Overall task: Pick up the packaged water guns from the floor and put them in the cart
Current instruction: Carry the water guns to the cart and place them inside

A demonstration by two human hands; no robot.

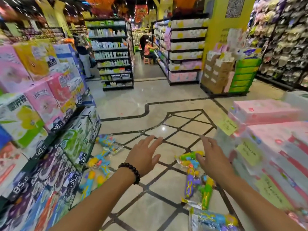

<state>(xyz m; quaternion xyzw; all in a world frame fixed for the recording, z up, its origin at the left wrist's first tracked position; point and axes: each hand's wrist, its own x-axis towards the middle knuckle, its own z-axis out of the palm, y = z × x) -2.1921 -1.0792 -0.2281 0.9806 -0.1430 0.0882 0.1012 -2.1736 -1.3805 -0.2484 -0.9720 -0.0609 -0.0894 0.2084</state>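
Several packaged water guns lie on the tiled floor. A blue and yellow group (101, 157) lies at the left by the stacked boxes. A green and yellow one (188, 158) lies just under my right hand, with a purple one (190, 184) and a green one (206, 192) nearer me. Another pack (215, 220) lies at the bottom edge. My left hand (143, 157), with a bead bracelet at the wrist, hovers open over bare floor. My right hand (211, 157) is open above the green and yellow gun, holding nothing. No cart is in view.
Stacked boxed goods with price tags (50, 130) line the left side. Pink packaged stacks (266, 147) stand close on the right. Shelving aisles (115, 54) and carton pallets (230, 75) stand farther ahead. One person sits on a stool (148, 52) in the aisle; another stands at the left.
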